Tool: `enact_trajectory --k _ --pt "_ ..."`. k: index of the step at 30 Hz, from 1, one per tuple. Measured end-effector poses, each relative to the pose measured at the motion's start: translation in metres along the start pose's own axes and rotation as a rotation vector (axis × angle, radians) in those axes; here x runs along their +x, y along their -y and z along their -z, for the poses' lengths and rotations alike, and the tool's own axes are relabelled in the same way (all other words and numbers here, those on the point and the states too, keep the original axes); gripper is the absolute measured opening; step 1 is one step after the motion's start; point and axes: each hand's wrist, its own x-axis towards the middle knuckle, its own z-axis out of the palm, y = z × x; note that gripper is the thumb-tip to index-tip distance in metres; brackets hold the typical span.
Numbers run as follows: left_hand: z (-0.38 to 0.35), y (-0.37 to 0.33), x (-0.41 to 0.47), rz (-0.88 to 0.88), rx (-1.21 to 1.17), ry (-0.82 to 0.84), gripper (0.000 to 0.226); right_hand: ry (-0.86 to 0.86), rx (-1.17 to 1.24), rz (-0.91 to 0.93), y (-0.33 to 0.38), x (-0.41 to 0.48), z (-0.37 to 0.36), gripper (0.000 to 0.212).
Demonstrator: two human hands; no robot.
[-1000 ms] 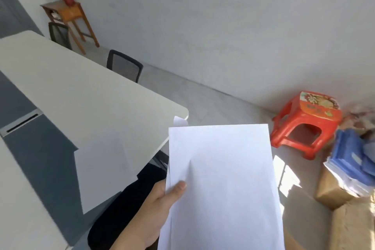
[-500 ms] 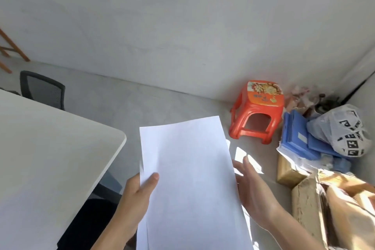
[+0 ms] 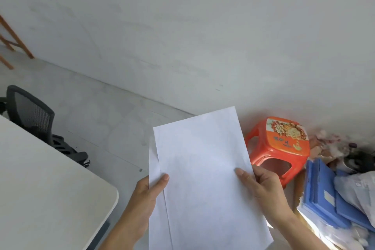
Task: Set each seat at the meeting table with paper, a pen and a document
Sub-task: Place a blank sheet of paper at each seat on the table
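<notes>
We take this for a plain office meeting room: a white table (image 3: 40,189) with a black mesh chair (image 3: 30,113) beside it, blue folders (image 3: 322,195) piled near a red stool (image 3: 282,144), and bare pale walls (image 3: 182,26).

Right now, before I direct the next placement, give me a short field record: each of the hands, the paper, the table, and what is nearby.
left hand: pinches the left edge of the paper sheets, thumb on top
right hand: pinches the right edge, thumb on the top sheet
paper: blank white, top sheet skewed off the one beneath
table: lower left, its corner beside the left hand; sheets held off it, over the floor
office chair: behind the table
red stool: by the wall, right
blue folders: piled right of the stool
</notes>
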Motion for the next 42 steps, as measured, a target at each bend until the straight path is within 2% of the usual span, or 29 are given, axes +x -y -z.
enact_trajectory --k 3,6,10,12,15,17,20,23,26,28,30,34,38,40,42 --pt "0.004 -0.018 0.037 -0.04 0.023 -0.076 0.037 0.095 0.084 -0.043 0.017 0.046 -0.017 0.018" --pt "0.008 -0.031 0.074 -0.067 0.04 -0.208 0.038 0.246 0.15 -0.213 0.026 0.1 -0.033 0.028" --pt "0.007 -0.052 0.13 -0.123 0.102 -0.332 0.017 0.468 -0.009 -0.349 0.031 0.184 -0.055 0.042" --pt "0.005 -0.068 0.156 -0.12 0.105 -0.37 0.014 0.497 -0.112 -0.307 0.036 0.228 -0.069 0.046" --pt "0.006 -0.096 0.19 -0.146 0.127 -0.451 0.015 0.544 -0.274 -0.164 0.054 0.291 -0.096 0.03" --pt "0.008 -0.11 0.208 -0.16 0.098 -0.512 0.016 0.611 -0.309 -0.12 0.069 0.33 -0.118 0.028" --pt "0.015 -0.121 0.218 -0.142 -0.095 -0.605 0.02 0.708 -0.36 -0.109 0.09 0.37 -0.153 0.029" --pt "0.043 -0.124 0.22 -0.136 -0.324 -0.677 0.022 0.859 -0.355 -0.188 0.11 0.405 -0.202 0.032" --pt "0.078 -0.118 0.226 -0.134 -0.461 -0.737 0.032 0.97 -0.386 -0.213 0.118 0.429 -0.261 0.014" --pt "0.103 -0.117 0.236 -0.146 -0.505 -0.832 0.027 0.975 -0.415 -0.193 0.119 0.436 -0.303 0.008" --pt "0.129 -0.124 0.246 -0.163 -0.528 -0.914 0.017 1.006 -0.423 -0.208 0.122 0.439 -0.344 0.011" --pt "0.18 -0.152 0.26 -0.185 -0.547 -1.019 0.016 1.121 -0.516 -0.205 0.135 0.454 -0.419 0.02" --pt "0.224 -0.183 0.271 -0.214 -0.523 -1.079 0.017 1.173 -0.599 -0.019 0.141 0.47 -0.487 0.048" --pt "0.242 -0.192 0.275 -0.226 -0.535 -1.127 0.018 1.197 -0.632 0.059 0.139 0.476 -0.521 0.046" --pt "0.259 -0.197 0.276 -0.227 -0.558 -1.198 0.019 1.213 -0.667 0.107 0.138 0.483 -0.555 0.034"
